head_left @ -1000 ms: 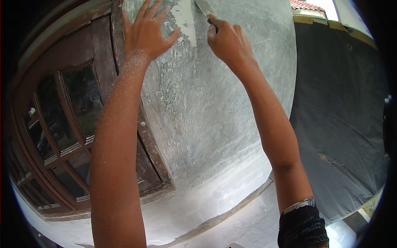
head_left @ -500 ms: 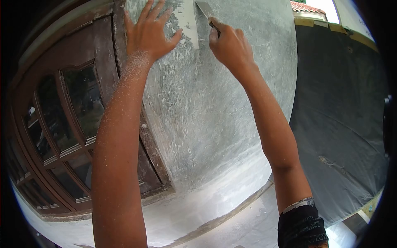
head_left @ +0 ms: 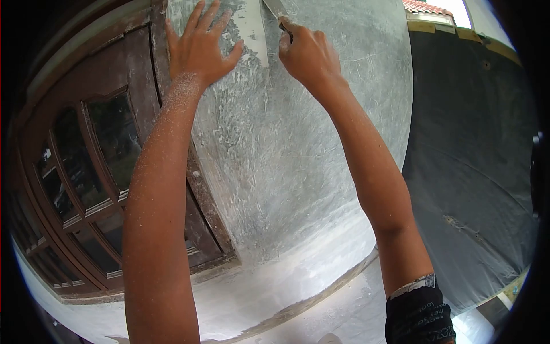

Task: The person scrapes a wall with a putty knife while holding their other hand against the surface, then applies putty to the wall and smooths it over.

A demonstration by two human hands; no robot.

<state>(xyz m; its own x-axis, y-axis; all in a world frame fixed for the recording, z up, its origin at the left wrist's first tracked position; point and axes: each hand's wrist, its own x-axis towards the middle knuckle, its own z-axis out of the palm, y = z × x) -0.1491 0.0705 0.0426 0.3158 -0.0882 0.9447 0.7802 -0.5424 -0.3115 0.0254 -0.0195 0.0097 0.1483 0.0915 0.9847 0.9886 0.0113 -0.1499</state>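
My right hand [head_left: 309, 54] grips the dark handle of a scraper [head_left: 275, 7], whose metal blade points up and left at the top edge of the view. The blade lies beside a strip of pale coating [head_left: 252, 34] on the grey wall [head_left: 286, 137]. My left hand [head_left: 200, 54] rests flat against the wall with its fingers spread, between that pale strip and the window frame. White dust speckles my left wrist and forearm. The far end of the blade is cut off by the top of the view.
At the left is a brown wooden window [head_left: 86, 155] with glass panes and a worn frame. A dark sheet [head_left: 470, 155] hangs at the right, below red roof tiles [head_left: 428, 8]. The wall's lower band [head_left: 309, 275] is white, above a pale floor [head_left: 355, 304].
My right hand and the scraper have shifted slightly left and up. My left hand stays spread on the wall; it appears slightly further left as the view moves a little.
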